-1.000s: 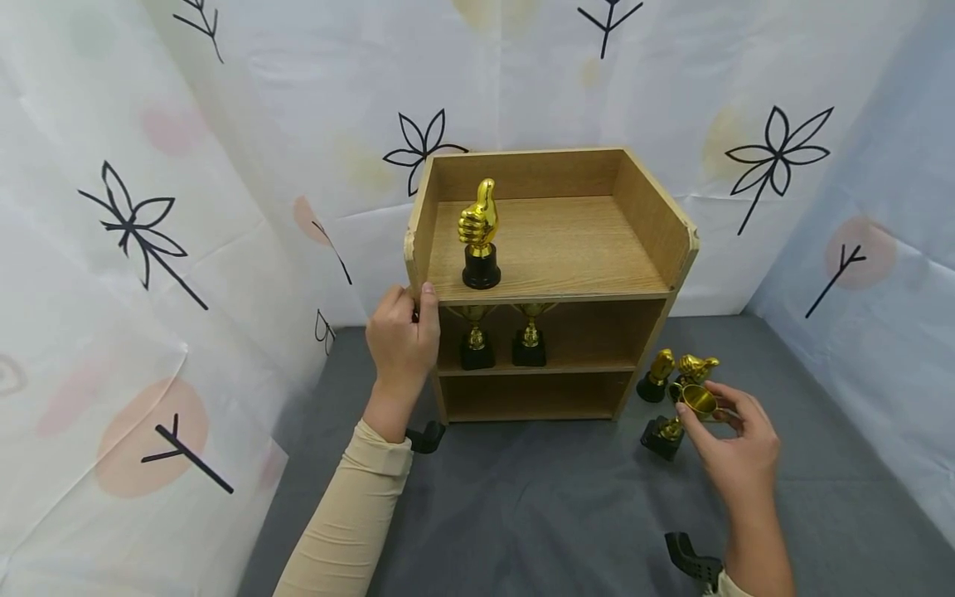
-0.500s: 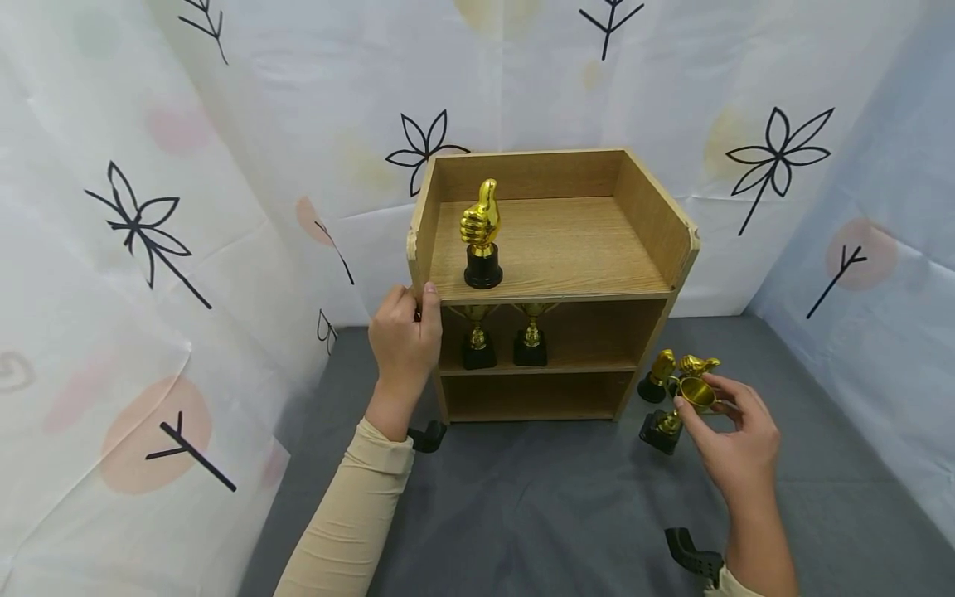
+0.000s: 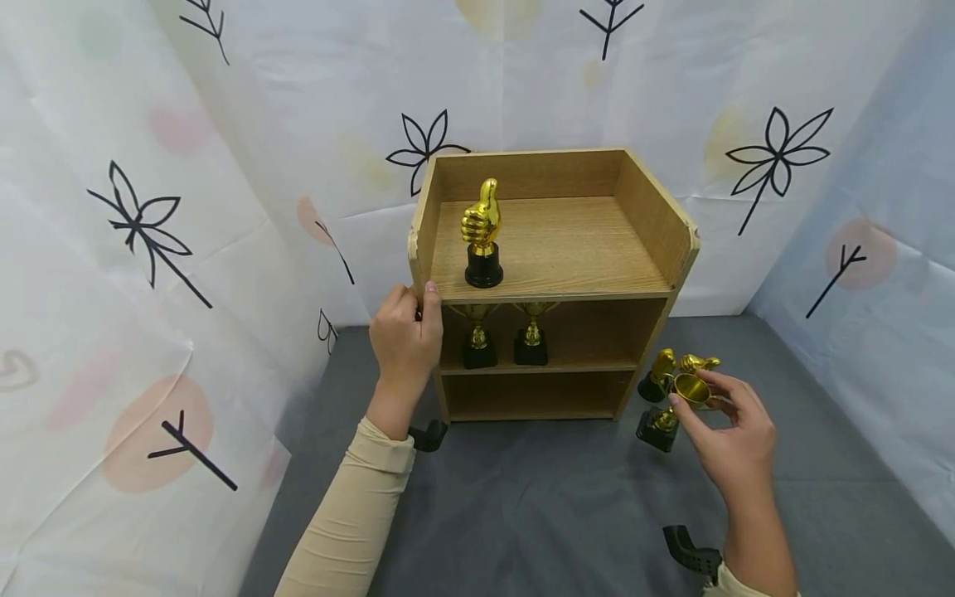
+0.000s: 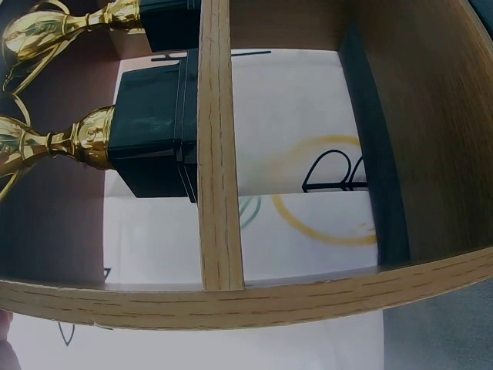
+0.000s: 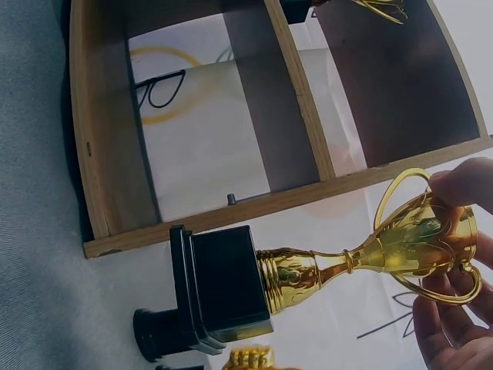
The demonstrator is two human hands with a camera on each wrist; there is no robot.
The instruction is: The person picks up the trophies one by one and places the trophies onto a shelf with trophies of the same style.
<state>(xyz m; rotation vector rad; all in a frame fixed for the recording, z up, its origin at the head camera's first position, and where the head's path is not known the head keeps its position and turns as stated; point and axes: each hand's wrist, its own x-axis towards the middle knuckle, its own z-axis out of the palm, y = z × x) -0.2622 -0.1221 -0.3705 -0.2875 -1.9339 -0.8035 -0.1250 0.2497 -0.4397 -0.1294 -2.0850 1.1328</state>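
A gold trophy cup (image 3: 692, 390) with two handles and a square black base is in my right hand (image 3: 734, 439), thumb and fingers gripping its bowl. It leans a little, right of the wooden shelf unit (image 3: 567, 249); whether its base touches the table I cannot tell. My left hand (image 3: 406, 340) grips the unit's left front edge, thumb upward. On the top board stands a gold thumbs-up trophy (image 3: 483, 232). Two more cups, a left one (image 3: 478, 348) and a right one (image 3: 531, 347), stand on the middle shelf, tops partly hidden by the board above.
Behind the held cup, a thumbs-up trophy (image 3: 658, 377) and another gold trophy (image 3: 700, 363), mostly hidden, are on the grey cloth (image 3: 537, 506). The unit's bottom compartment (image 3: 533, 398) lies below the middle shelf. Patterned white fabric (image 3: 328, 99) hangs behind and at the sides.
My right hand and the cup have shifted slightly left and away from me, toward the shelf unit. The left hand keeps its grip on the unit's edge.
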